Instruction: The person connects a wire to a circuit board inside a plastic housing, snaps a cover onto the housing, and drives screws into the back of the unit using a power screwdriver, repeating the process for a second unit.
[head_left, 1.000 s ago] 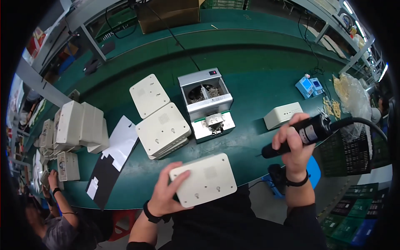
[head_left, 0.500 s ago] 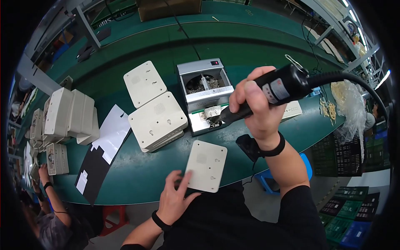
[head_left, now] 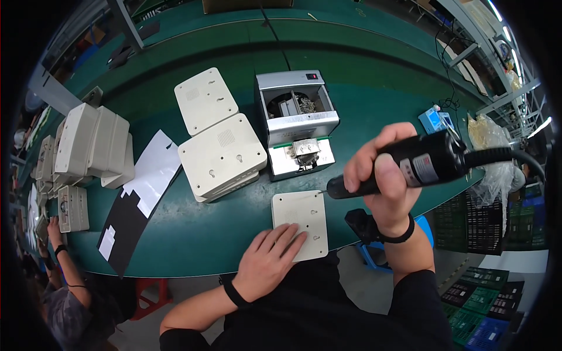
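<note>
My left hand (head_left: 266, 263) lies flat with fingers stretched out on a cream plastic housing (head_left: 300, 206) at the table's near edge. Keyhole slots and corner holes mark the housing's upper face. Wrapped round a black corded electric screwdriver (head_left: 433, 159), my right hand (head_left: 387, 175) holds it tilted, bit pointing left. The tip is at the housing's far right corner hole; whether it touches cannot be made out. Just beyond stands a screw feeder (head_left: 301, 123), its bin holding loose screws.
A stack of cream housings (head_left: 222, 158) stands left of the feeder, with another housing (head_left: 205, 99) behind. Further left are a black-and-white sheet (head_left: 146, 190) and more housings (head_left: 88, 140). A co-worker's arm (head_left: 70, 263) reaches in there. Plastic bags (head_left: 492, 152) and a blue box (head_left: 431, 120) are at right.
My right hand has brought the screwdriver from the feeder's front to the housing's far right corner. My left hand has moved from the housing's left edge to lie flat on it.
</note>
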